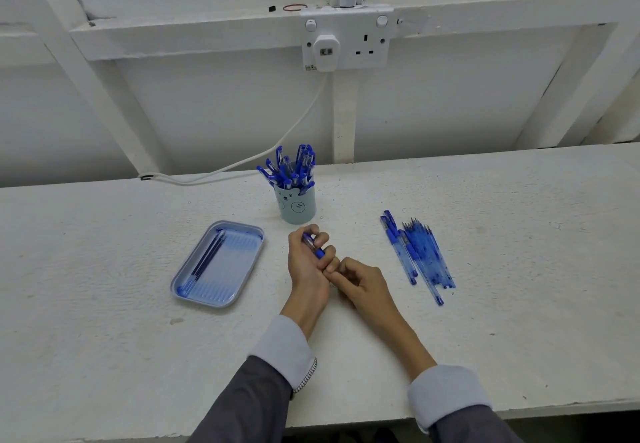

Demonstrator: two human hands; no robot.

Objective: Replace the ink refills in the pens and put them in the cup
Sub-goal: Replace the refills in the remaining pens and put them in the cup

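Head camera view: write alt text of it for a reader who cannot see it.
A person's left hand grips a blue pen over a white table, with the curled fingers of the right hand meeting its lower end. Behind stands a pale blue cup full of blue pens; a blue tray with refills lies left, a pile of pens right.

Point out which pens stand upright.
The pens in the cup stand caps up; the pile to its right lies flat, and the left hand grips one pen.

Both arms wear dark grey jacket sleeves [249,404] with pale shirt cuffs [446,394] turned back over them, and a thin checked trim [307,377] edges the left cuff.
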